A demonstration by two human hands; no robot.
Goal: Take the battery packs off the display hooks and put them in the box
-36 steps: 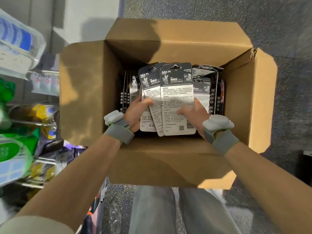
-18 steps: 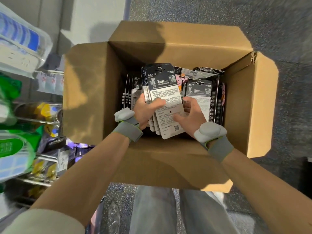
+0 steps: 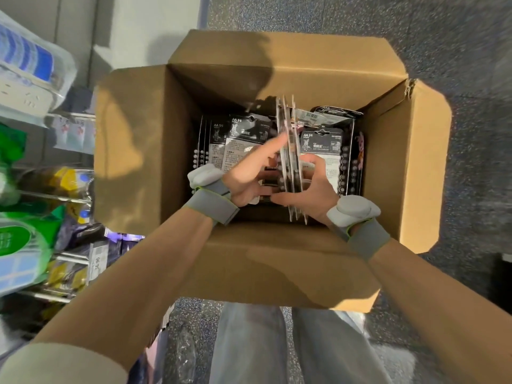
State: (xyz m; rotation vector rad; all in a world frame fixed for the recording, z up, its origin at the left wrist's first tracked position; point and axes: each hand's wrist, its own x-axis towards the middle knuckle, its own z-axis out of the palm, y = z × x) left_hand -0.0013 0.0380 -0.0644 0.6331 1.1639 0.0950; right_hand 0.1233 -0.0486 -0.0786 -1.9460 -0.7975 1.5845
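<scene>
An open cardboard box (image 3: pixel 401 162) sits on the speckled floor (image 3: pixel 443 37), all four flaps folded outward. Both hands are down inside it, near its front wall. Between them stands a bundle of battery packs (image 3: pixel 289 151), turned on edge so that only the thin card edges show, running from the box's front wall towards its back wall, about midway between its side walls.

The left hand (image 3: pixel 249 176) holds the bundle from the side nearer the box's left wall: its forefinger lies straight along the outermost card, the other fingers curled in below. The right hand (image 3: pixel 313 189) grips from the side nearer the box's right wall – thumb hooked across the bundle's near end, fingers wrapped over the far face. Each wrist wears a grey wristband (image 3: pixel 212 202) carrying a pale rounded pod.

Deeper in the box lie the stowed packs (image 3: pixel 238 137), black cards with printed backs (one reads "AA 5"), stacked in rows against the left wall and the right wall – whether the bundle touches them I cannot tell.

Outside the box's left flap stand shop shelves (image 3: pixel 33 189) of packaged goods, blurred. Below its front flap are the person's pale trouser legs (image 3: pixel 277 342).
</scene>
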